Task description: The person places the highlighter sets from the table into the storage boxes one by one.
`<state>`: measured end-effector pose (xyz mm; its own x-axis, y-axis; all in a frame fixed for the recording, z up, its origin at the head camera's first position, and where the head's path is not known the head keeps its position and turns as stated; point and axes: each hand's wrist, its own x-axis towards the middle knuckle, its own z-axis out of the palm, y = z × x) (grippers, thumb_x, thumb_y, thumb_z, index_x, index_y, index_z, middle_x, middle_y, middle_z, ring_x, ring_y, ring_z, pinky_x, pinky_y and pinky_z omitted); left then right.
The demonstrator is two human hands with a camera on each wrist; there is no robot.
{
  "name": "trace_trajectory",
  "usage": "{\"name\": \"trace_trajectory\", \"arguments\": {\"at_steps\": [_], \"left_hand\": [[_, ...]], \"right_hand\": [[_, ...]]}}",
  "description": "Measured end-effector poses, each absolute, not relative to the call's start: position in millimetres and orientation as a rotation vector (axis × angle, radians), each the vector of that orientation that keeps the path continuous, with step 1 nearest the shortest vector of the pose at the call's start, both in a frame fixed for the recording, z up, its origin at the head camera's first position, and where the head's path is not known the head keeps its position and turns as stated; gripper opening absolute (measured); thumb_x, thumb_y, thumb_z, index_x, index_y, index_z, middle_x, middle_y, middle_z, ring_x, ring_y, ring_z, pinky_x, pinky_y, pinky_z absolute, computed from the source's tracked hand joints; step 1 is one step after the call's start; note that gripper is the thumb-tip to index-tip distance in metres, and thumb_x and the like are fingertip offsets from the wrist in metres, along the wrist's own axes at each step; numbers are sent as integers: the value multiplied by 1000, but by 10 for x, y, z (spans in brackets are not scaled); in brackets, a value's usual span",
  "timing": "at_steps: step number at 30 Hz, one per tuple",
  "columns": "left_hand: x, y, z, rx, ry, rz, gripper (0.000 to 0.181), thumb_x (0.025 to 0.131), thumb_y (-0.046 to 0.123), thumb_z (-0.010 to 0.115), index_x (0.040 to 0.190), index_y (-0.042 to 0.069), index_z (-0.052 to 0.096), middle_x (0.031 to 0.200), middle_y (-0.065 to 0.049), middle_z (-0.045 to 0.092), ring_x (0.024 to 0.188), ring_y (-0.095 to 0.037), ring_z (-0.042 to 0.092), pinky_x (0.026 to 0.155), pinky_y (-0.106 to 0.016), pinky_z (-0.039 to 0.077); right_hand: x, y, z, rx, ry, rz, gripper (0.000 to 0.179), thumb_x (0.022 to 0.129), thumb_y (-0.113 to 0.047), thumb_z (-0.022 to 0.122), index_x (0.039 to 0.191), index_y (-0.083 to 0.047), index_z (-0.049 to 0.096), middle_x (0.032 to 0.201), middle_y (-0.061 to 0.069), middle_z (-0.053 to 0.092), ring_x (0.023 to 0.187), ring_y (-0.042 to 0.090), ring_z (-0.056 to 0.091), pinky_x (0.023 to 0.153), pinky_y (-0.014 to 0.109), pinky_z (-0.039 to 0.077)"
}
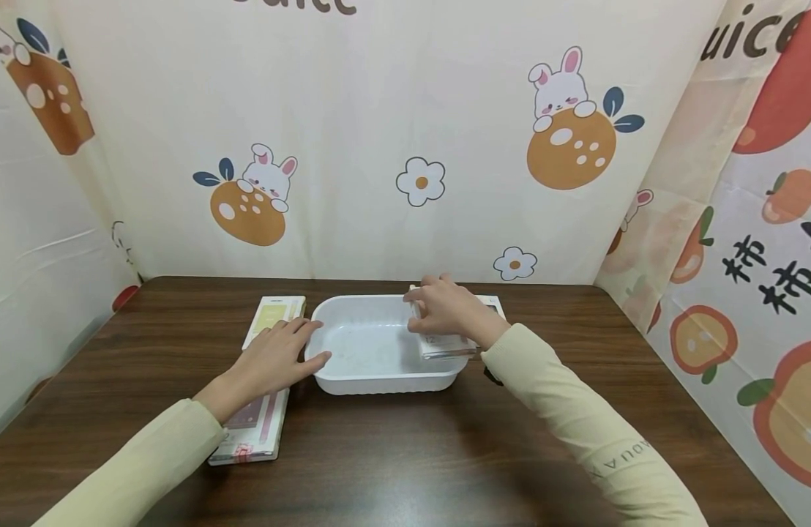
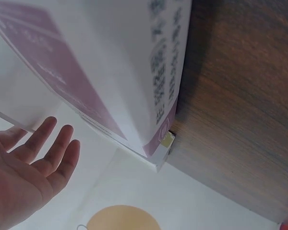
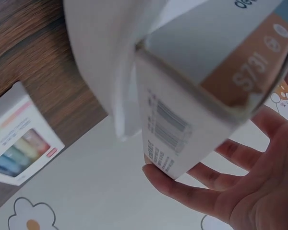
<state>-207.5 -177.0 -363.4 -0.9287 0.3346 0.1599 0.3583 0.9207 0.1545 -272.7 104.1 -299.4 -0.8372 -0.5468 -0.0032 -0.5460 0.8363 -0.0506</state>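
A white plastic basin (image 1: 379, 384) stands mid-table. My left hand (image 1: 270, 362) rests at its left rim, fingers loosely extended; in the left wrist view the hand (image 2: 33, 167) has no item in its palm. My right hand (image 1: 448, 311) grips a white cardboard box (image 1: 448, 348) tilted at the basin's right end. In the right wrist view the box (image 3: 168, 129) shows a barcode and a brown band printed "S731", with fingers along its far side. Left of the basin, partly under my left forearm, lies a white box with a purple-pink panel (image 2: 86, 81).
Behind the purple box is a box with a yellow panel (image 1: 270, 315). Right of the basin, partly hidden by my right hand, lies another white box (image 1: 494, 304); its window shows coloured sticks in the right wrist view. A printed curtain (image 1: 353, 219) borders the brown wooden table (image 1: 366, 454).
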Motion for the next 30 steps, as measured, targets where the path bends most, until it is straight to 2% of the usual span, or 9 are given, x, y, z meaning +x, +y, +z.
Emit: {"name": "trace_trajectory", "arguments": {"at_steps": [13, 25, 30], "left_hand": [[-2070, -1774, -3649, -538, -2932, -265, 65, 85, 56, 47, 130, 9, 48, 128, -16, 52, 113, -35, 50, 89, -51, 40], [-2077, -1771, -3635, -553, -2924, -260, 64, 85, 54, 48, 129, 8, 49, 127, -17, 52, 112, -35, 51, 88, -51, 41], [-2083, -1775, -3640, -557, -2929, -263, 64, 86, 54, 48, 130, 7, 48, 127, -16, 52, 112, -35, 51, 88, -51, 41]], "right_hand": [[-2755, 872, -3120, -848, 2955, -80, 48, 78, -38, 61, 123, -23, 58, 109, 5, 54, 94, 26, 46, 75, 40, 45], [-2720, 850, -3325, -935, 3010, 4, 46, 77, -39, 61, 120, -22, 60, 104, 6, 57, 84, 23, 45, 66, 32, 40], [-2731, 843, -3427, -959, 3043, 56, 47, 76, -42, 60, 120, -24, 60, 103, 4, 59, 87, 24, 52, 75, 36, 44]]}}
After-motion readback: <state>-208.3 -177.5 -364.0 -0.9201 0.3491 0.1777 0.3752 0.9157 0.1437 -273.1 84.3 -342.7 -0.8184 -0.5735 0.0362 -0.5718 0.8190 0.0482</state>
